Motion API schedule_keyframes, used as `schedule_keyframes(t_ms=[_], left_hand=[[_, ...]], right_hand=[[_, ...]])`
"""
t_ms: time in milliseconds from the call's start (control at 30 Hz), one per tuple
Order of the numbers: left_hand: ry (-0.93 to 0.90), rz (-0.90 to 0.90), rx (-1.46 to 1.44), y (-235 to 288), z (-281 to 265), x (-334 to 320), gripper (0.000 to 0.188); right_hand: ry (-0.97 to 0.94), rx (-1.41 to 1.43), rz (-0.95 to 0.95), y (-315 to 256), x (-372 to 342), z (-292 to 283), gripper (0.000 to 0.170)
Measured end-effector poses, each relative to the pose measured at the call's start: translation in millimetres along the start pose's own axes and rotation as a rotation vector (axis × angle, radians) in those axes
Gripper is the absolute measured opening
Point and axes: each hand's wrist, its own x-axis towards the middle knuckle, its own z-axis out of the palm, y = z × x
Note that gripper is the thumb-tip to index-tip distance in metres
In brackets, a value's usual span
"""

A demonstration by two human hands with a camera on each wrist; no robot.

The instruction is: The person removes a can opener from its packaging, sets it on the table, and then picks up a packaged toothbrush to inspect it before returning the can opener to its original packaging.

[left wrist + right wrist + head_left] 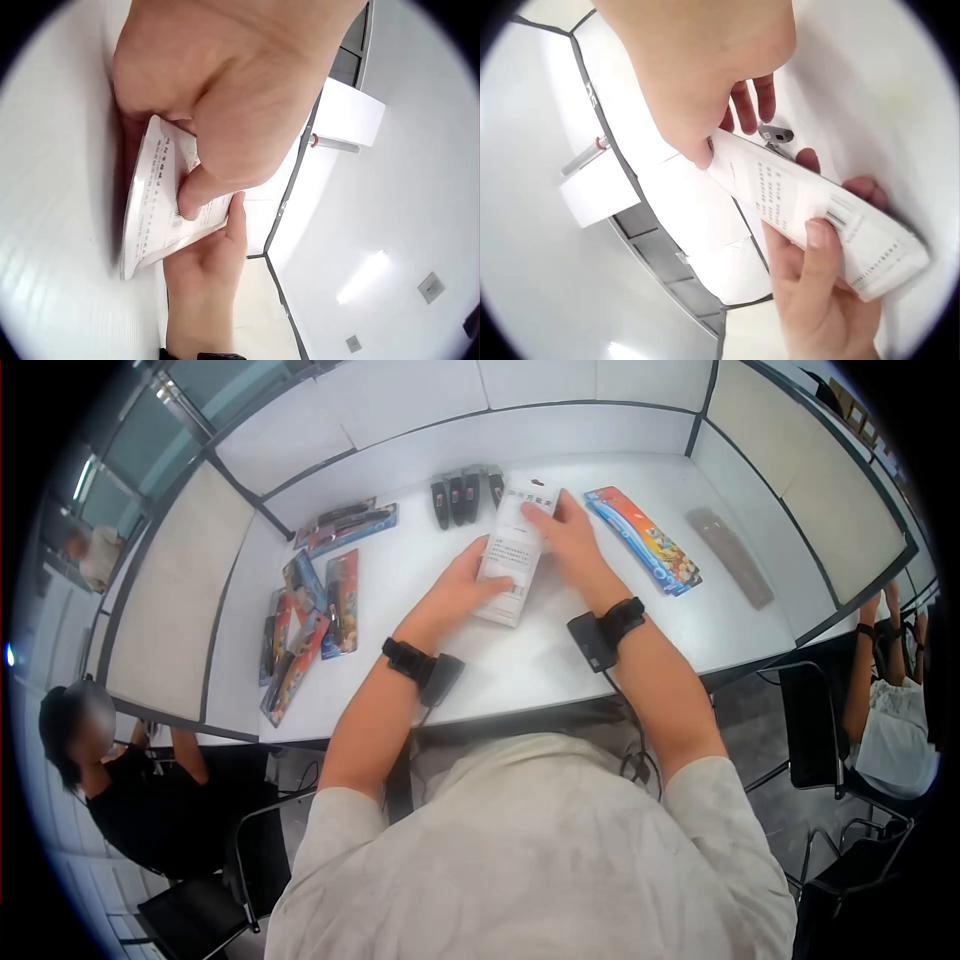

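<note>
Both hands hold a flat white package [518, 550] over the table, tilted, with printed text, a barcode and a hang hole at its far end. My left hand [468, 588] grips the near left side, thumb across the printed face; in the right wrist view its fingers [866, 191] show behind the lower edge. At the far end my right hand [572, 545] pinches the package, thumb on the front. Its other fingers reach behind, partly hidden. Just beyond the package stand several slim black objects [456, 500] side by side, one partly covered by it.
Colourful blister packs [340, 600] lie in a loose pile on the left, more of them [350, 525] behind. To the right are another blue-and-orange pack [645, 540] and a translucent brownish plastic piece [732, 555]. Low partition walls [590, 435] enclose the white table [400, 690].
</note>
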Motion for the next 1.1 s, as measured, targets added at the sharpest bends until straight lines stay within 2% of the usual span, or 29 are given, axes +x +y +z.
schedule_keyframes(t_ms=[133,233,333,367,467,500,700,1100], left_hand=[[-0.022,-0.010,0.065,-8,-6,-2,0.065],[-0.011,-0.110,-0.118,-8,-6,-1,0.066],[0.017,-0.198,-0.184,2,-4,-6,0.065],[0.009,-0.190,-0.184,-2,-5,-4,0.064],[-0.012,-0.203,-0.210,-2,-4,-4,0.063],[-0.015,-0.213,-0.222,-1,-5,-5,0.062],[0.005,-0.216,-0.216,-8,-5,-2,0.059],[0.003,-0.258,-0.169,-1,-4,-6,0.057]], right_hand=[[-0.010,0.072,0.004,-16,-4,-3,0.033],[-0.087,0.049,0.074,-14,-4,-7,0.035],[-0.173,0.012,0.185,-16,-4,-5,0.034],[-0.159,-0.079,0.330,-19,-4,-5,0.034],[-0.144,-0.091,0.211,-15,-5,-4,0.033],[-0.134,0.000,0.171,-10,-3,-4,0.029],[-0.154,-0.068,0.185,-7,4,-14,0.023],[-0.203,-0.080,0.299,-23,-5,-10,0.034]])
